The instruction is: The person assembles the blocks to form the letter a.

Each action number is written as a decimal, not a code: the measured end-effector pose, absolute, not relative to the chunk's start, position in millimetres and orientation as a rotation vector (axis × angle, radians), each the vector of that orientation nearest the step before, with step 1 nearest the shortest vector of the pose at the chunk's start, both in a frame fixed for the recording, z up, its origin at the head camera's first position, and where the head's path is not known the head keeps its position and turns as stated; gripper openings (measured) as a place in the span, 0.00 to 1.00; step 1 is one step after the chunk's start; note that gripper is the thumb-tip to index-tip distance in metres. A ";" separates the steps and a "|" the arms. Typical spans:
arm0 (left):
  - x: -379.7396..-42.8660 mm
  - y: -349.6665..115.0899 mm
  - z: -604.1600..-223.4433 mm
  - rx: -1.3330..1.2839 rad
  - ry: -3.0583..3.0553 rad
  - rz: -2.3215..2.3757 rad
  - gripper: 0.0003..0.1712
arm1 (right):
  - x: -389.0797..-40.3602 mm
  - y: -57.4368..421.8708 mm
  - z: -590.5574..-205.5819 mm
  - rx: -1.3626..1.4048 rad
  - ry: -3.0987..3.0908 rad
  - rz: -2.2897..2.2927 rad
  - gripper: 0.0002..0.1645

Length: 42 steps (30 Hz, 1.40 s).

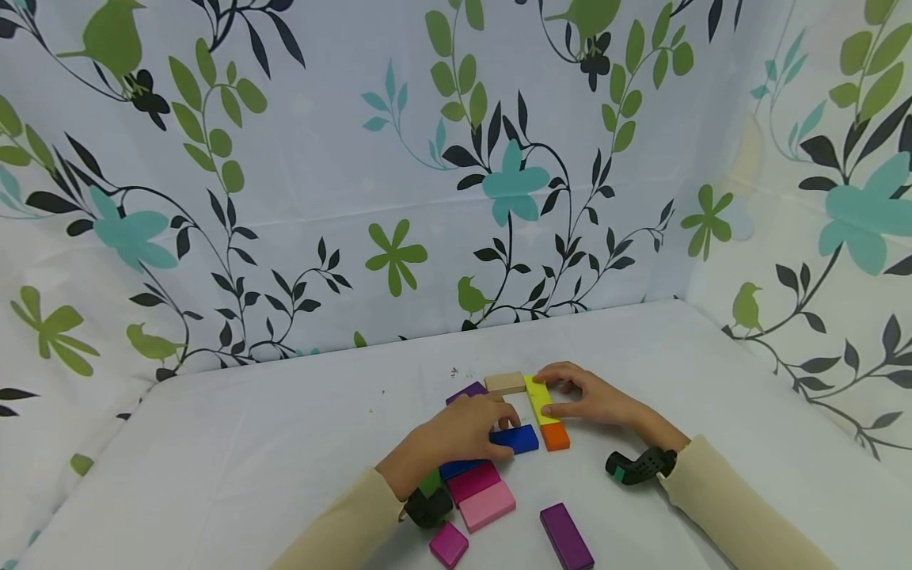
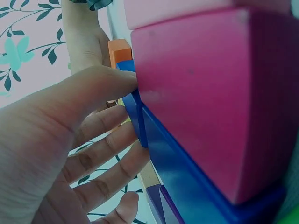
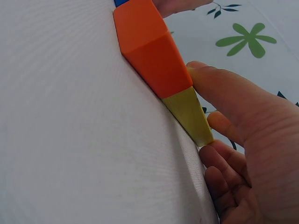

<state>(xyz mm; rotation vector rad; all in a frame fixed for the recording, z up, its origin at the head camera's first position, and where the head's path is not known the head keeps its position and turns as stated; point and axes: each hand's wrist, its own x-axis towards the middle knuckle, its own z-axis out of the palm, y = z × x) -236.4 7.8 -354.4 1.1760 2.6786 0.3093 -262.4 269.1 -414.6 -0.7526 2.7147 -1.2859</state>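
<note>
My left hand [image 1: 466, 429] pinches a blue block [image 1: 518, 439], thumb on the near side and fingers on the far side. In the left wrist view, the left thumb [image 2: 107, 83] reaches that block's edge, while the other fingers spread beneath. My right hand [image 1: 594, 400] holds a yellow block [image 1: 537, 397] by its two ends, between thumb and fingers. Against the yellow block's near end sits an orange block [image 1: 555, 436]. A tan wooden block [image 1: 504, 383] meets its far end, and a purple block [image 1: 466, 391] continues the row, partly behind my left hand.
Under the left wrist lie another blue block [image 1: 463, 469], a magenta block [image 1: 473, 482], a pink block [image 1: 488, 507] and a partly hidden green block [image 1: 431, 482]. Nearer are a small magenta block [image 1: 449, 545] and a long purple block [image 1: 566, 537]. Patterned cloth [image 1: 306, 190] hangs behind the white table [image 1: 249, 451].
</note>
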 end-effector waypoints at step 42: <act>-236.4 5.8 -354.0 1.218 2.638 0.379 0.20 | -262.7 268.7 -414.1 -0.797 2.733 -1.276 0.30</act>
